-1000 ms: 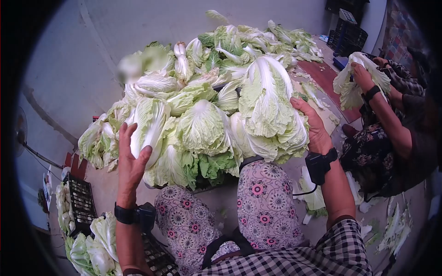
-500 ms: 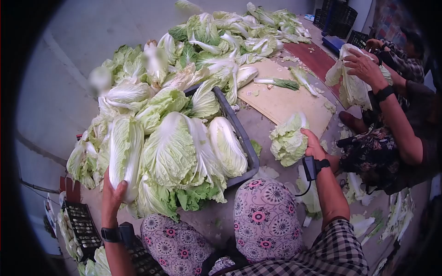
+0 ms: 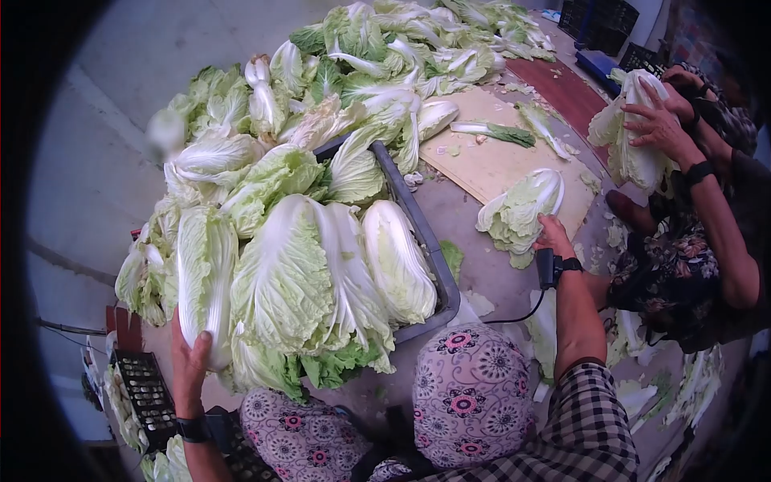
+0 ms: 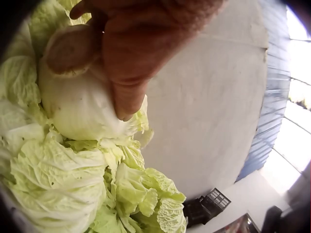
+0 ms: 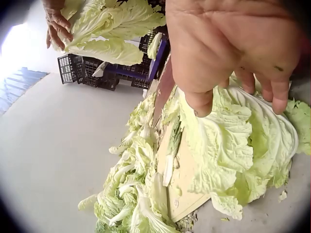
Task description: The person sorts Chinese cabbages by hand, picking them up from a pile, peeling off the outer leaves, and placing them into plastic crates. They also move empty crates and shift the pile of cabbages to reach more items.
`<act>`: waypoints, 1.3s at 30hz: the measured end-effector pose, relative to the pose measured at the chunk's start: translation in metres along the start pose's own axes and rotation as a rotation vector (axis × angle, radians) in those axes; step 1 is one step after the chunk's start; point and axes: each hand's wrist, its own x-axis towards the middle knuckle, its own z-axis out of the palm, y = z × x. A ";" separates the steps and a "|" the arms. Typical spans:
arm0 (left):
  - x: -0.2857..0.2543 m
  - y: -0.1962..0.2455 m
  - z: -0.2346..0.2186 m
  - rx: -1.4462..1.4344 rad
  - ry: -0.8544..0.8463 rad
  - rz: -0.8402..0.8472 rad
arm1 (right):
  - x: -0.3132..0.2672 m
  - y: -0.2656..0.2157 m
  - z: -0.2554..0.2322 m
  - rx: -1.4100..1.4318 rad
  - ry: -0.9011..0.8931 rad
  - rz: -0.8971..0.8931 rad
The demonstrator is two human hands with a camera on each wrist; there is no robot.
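In the head view my left hand [image 3: 190, 365] grips the root end of a long napa cabbage [image 3: 206, 273] at the left of the crate. The left wrist view shows its cut butt [image 4: 73, 51], with the thumb pressed along the side. Out to the right, my right hand [image 3: 552, 237] holds a loose bunch of pale cabbage leaves [image 3: 526, 207] by its near edge, over the floor by a yellow board [image 3: 474, 161]. The right wrist view has thumb and fingers spread across these leaves [image 5: 233, 141]. Several napa cabbages fill the dark crate [image 3: 434, 277] before my knees.
A big heap of cabbages and leaves [image 3: 385, 48] lies beyond the crate. At right, another person's hand [image 3: 658, 128] handles a cabbage [image 3: 638, 136]. Leaf scraps [image 3: 695, 394] litter the floor at lower right. A black crate [image 3: 144, 394] stands at lower left.
My right hand has moved right and down from over the crate, carrying leaves. My left hand, raised and open earlier, has come down to grip the long napa cabbage. The head view has shifted.
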 end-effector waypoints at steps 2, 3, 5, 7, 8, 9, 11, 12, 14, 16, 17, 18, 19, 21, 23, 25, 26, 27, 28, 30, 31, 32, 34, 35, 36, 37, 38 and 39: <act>-0.002 0.000 -0.001 0.003 -0.002 -0.001 | 0.003 0.017 0.002 -0.005 0.069 -0.015; -0.002 0.001 -0.001 0.007 0.000 0.000 | -0.010 0.013 0.009 -0.027 0.140 0.006; -0.002 0.001 -0.001 0.007 0.012 0.006 | -0.021 0.008 0.008 -0.048 0.192 0.002; -0.001 -0.001 0.000 0.005 0.030 0.009 | -0.020 0.016 -0.009 -0.080 0.223 -0.008; 0.000 0.000 0.001 -0.023 0.028 0.017 | 0.001 0.027 -0.029 -0.105 0.209 -0.015; 0.000 -0.001 0.002 -0.037 0.043 0.014 | -0.006 0.025 -0.022 -0.084 0.178 -0.036; -0.001 -0.002 0.004 -0.104 0.059 0.053 | -0.026 0.018 -0.009 -0.040 0.116 -0.077; -0.001 -0.001 0.001 0.022 0.080 0.082 | -0.032 0.012 -0.001 -0.007 0.050 -0.096; -0.007 0.005 0.005 0.045 0.118 0.093 | -0.058 -0.008 0.020 -0.061 -0.084 -0.085; -0.013 0.005 0.009 0.450 0.195 0.196 | -0.090 -0.034 0.049 -0.144 -0.174 -0.126; -0.017 0.015 0.014 0.505 0.212 0.202 | -0.109 -0.044 0.063 -0.185 -0.204 -0.160; -0.020 0.016 0.019 0.542 0.226 0.257 | -0.128 -0.054 0.073 -0.226 -0.226 -0.196; -0.022 0.017 0.022 0.550 0.238 0.266 | -0.143 -0.063 0.082 -0.295 -0.285 -0.244; -0.019 0.013 0.019 0.442 0.258 0.271 | -0.173 -0.082 0.104 -0.395 -0.350 -0.332; -0.012 0.006 0.007 0.212 0.270 0.261 | -0.206 -0.099 0.124 -0.491 -0.412 -0.428; -0.016 0.007 -0.008 -0.332 0.224 0.044 | -0.229 -0.115 0.134 -0.569 -0.476 -0.496; -0.018 0.008 -0.014 -0.601 0.193 -0.061 | -0.243 -0.121 0.139 -0.606 -0.509 -0.529; -0.024 0.008 -0.020 -0.743 0.193 -0.126 | -0.259 -0.128 0.143 -0.629 -0.530 -0.548; -0.031 0.011 -0.026 -0.883 0.194 -0.191 | -0.268 -0.133 0.145 -0.634 -0.549 -0.577; -0.046 0.013 -0.036 -1.170 0.189 -0.317 | -0.284 -0.137 0.146 -0.644 -0.586 -0.634; -0.049 0.010 -0.039 -1.248 0.186 -0.326 | -0.294 -0.141 0.150 -0.650 -0.589 -0.649; -0.054 0.010 -0.042 -1.408 0.096 -0.289 | -0.300 -0.143 0.153 -0.654 -0.612 -0.677; -0.067 0.012 -0.044 -1.713 -0.106 -0.198 | -0.308 -0.145 0.157 -0.658 -0.652 -0.732; -0.073 0.015 -0.042 -1.822 -0.156 -0.186 | -0.309 -0.143 0.159 -0.635 -0.681 -0.789; -0.079 0.018 -0.039 -1.866 -0.175 -0.173 | -0.316 -0.143 0.163 -0.657 -0.691 -0.835; -0.084 0.022 -0.035 -1.910 -0.197 -0.165 | -0.328 -0.143 0.167 -0.679 -0.698 -0.877; -0.089 0.026 -0.032 -1.955 -0.223 -0.161 | -0.341 -0.144 0.171 -0.703 -0.702 -0.917; -0.092 0.031 -0.028 -1.992 -0.246 -0.147 | -0.354 -0.147 0.174 -0.764 -0.673 -0.954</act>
